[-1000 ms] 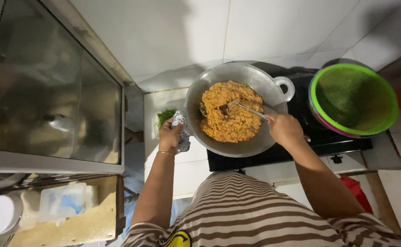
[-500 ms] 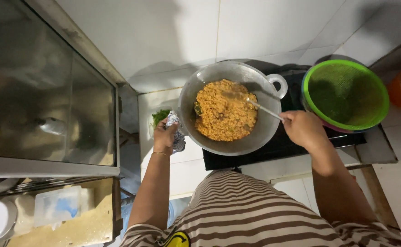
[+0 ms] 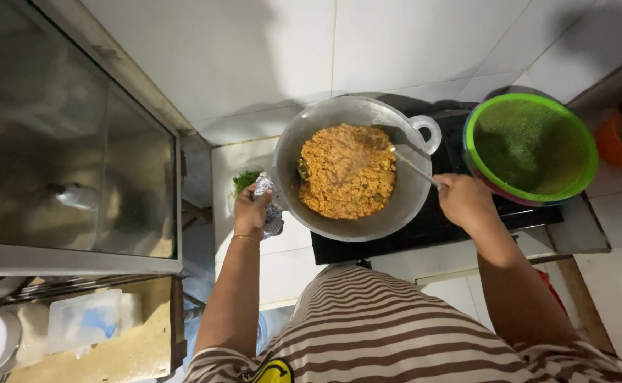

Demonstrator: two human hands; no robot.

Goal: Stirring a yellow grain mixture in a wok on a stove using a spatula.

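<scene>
Wok sits on black stove, full of orange fried rice, looks mostly cooked. Left hand fingers clamped on cloth at wok's left rim. Right hand fingers clamped on spatula, tip in rice. Stirring not done; nothing dished out.

Both arms reach forward — left hand and right hand in closed grip.

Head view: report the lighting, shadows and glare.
Head view: bright light on the white tiled wall, dark shadows behind the round grey metal wok and green mesh strainer; the glass-fronted cabinet shows murky reflections; edges bend slightly.
</scene>
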